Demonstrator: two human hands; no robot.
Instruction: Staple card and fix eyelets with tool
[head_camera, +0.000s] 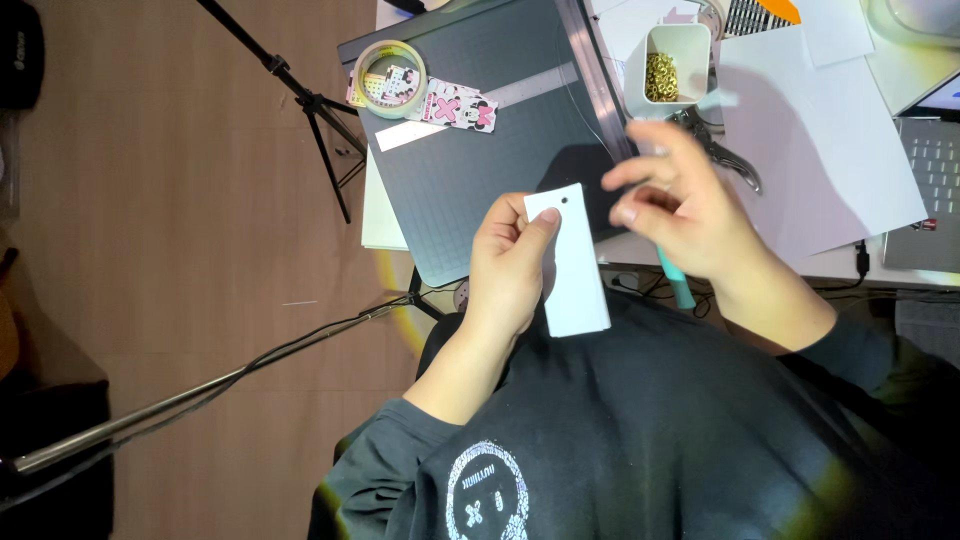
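Card (572, 265): a smooth white rectangle, stiff-looking, with a small round hole punched near its top edge. It sits above the person's dark sweatshirt, just off the near edge of the mat (480, 170). The left hand (510, 270) pinches it along its left side, thumb across the face. The right hand (680, 215) hovers just to the card's right, blurred, fingers loosely curled; a teal handle (678, 285) pokes out below the palm, so it seems to grip a slim tool, though the hold itself cannot be made out.

The mat is dark grey, matte, printed with a fine grid, and has a metal rail along its right edge. On it lie a tape roll (390, 78), translucent and ring-shaped, and patterned pink strips (458, 108). A white square cup (668, 68) holds a heap of small gold metal pieces (660, 77). White paper sheets (830, 150) lie flat to the right, beside a grey laptop (925, 205).
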